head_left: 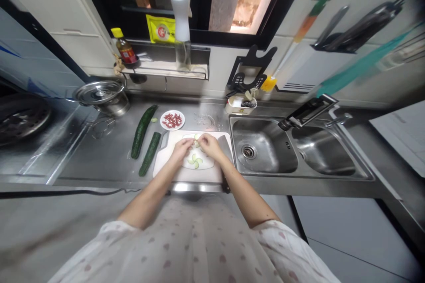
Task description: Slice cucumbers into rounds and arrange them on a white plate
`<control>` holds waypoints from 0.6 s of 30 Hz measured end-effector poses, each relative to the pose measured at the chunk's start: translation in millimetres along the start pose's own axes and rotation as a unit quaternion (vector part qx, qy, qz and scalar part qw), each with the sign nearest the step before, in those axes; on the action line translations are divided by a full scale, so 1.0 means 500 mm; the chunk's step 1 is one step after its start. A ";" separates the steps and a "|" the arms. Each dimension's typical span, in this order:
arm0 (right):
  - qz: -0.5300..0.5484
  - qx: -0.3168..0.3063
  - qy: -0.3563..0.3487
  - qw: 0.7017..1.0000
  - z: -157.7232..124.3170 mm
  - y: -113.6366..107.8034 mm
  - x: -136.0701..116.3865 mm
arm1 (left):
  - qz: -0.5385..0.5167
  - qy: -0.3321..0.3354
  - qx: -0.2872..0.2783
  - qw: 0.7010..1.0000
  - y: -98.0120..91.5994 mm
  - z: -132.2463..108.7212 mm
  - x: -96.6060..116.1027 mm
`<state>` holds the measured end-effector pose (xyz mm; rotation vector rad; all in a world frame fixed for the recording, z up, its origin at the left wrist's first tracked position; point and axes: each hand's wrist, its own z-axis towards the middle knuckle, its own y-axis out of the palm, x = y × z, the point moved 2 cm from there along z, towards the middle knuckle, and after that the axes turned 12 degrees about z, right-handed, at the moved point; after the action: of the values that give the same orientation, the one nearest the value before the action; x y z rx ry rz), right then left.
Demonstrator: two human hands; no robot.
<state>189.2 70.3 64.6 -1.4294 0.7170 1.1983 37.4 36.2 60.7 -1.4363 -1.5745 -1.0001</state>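
Over a white plate (208, 164) on a pale cutting board (162, 164), my left hand (182, 149) and my right hand (210, 145) come close together. Both have their fingers pinched, and pale green cucumber slices (196, 143) show at and between the fingertips. Which slice each hand holds is too small to tell apart. Nearer to me on the plate, more cucumber slices (195, 162) lie fanned out like a pinwheel. A grey blade-like shape (226, 146) rests along the board's right side, partly hidden by my right forearm.
Left of the board lie a long cucumber (143, 130) and a shorter cut cucumber (150, 154). A small plate of red pieces (172, 120) sits behind the board. A lidded steel pot (108, 97) stands back left; a double sink (265, 146) is at right.
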 end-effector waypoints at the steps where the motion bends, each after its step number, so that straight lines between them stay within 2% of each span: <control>1: -0.004 -0.005 0.005 1.000 -0.003 -0.001 0.002 | 0.018 0.006 0.005 1.000 -0.003 0.001 -0.001; 7: -0.088 -0.068 0.039 0.993 -0.030 0.010 0.012 | 0.166 0.088 0.022 0.982 -0.017 0.004 -0.024; 9: -0.133 -0.099 0.060 0.984 -0.044 0.017 0.019 | 0.240 0.106 0.014 0.965 -0.020 0.003 -0.040; 13: -0.191 -0.139 0.074 0.969 -0.070 0.032 0.029 | 0.386 0.097 0.004 0.917 -0.029 0.000 -0.075; 18: -0.219 -0.148 0.095 0.960 -0.088 0.045 0.036 | 0.465 0.112 0.004 0.878 -0.029 -0.003 -0.094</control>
<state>186.5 26.1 35.8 -1.8558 0.3242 0.8482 26.3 15.3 17.5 -1.7153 -0.5556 -0.5274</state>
